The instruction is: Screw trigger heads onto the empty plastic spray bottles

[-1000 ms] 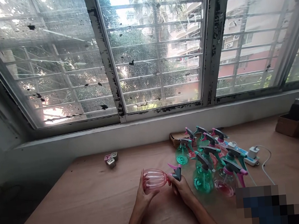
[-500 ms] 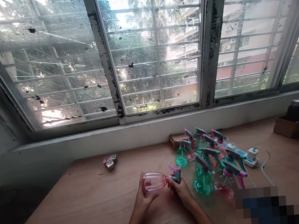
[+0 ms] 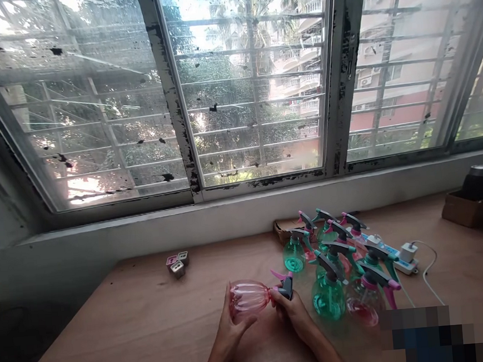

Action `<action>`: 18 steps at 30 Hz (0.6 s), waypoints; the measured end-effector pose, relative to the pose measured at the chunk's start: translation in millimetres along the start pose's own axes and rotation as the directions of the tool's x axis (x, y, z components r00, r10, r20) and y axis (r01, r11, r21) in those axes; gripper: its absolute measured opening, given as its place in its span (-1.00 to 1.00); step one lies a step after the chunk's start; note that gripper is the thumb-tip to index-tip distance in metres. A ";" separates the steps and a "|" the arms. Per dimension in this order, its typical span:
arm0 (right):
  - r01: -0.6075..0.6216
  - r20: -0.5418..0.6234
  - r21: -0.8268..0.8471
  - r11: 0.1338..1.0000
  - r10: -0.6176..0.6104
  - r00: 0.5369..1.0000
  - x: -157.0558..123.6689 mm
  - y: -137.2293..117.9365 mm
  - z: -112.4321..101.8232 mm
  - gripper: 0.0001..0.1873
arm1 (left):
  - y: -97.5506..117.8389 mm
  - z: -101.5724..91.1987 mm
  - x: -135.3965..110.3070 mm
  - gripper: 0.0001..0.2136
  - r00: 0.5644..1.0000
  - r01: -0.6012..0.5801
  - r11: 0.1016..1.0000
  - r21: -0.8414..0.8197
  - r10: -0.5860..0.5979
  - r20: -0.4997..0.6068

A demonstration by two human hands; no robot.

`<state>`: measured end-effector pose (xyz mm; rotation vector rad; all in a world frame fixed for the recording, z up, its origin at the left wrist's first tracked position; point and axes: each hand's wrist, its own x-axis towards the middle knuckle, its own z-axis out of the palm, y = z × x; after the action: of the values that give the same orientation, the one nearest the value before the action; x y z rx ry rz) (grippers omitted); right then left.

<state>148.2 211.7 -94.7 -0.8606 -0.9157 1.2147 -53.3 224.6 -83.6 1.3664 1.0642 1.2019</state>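
A clear pink spray bottle (image 3: 250, 297) lies sideways in the air between my two hands, its base to the left and its grey-and-pink trigger head (image 3: 286, 286) to the right. My left hand (image 3: 231, 321) is wrapped round the base, thumb underneath along the near side. At the neck, just below the trigger head, the fingers of my right hand (image 3: 291, 308) are closed; some of them are hidden behind the bottle. Right of my right hand stands a green spray bottle (image 3: 328, 299), close by but apart from it.
Several more green and pink spray bottles (image 3: 293, 255) stand grouped at the right. Behind them are a cardboard box (image 3: 285, 230) and a white power strip (image 3: 405, 266) with a charger and cable. Three small cubes (image 3: 177, 268) sit back left. Another box (image 3: 465, 211) holds a dark object.
Both hands keep the same hold on the pink spray bottle. The bottle has turned slightly about its length, and the view has shifted a little.
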 end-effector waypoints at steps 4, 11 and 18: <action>0.002 0.006 -0.003 1.000 -0.002 1.000 1.5 1.7 -0.5 -0.56 | -3.9 -0.7 4.3 -0.11 1.000 0.001 1.000 -0.002 -0.001 0.008; 0.004 -0.021 0.003 1.000 -0.004 1.000 2.8 2.8 -2.2 -0.56 | -5.4 0.4 -0.8 -0.05 0.999 -0.027 0.998 0.048 0.028 -0.018; 0.000 0.008 0.001 1.000 0.000 1.000 0.5 -0.5 0.4 -0.54 | -19.4 -0.8 5.8 -0.09 0.998 0.003 0.998 0.063 0.001 -0.063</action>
<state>148.0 212.1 -94.1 -0.8549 -0.9216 1.2197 -53.6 232.9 -102.1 1.3834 1.1557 1.2270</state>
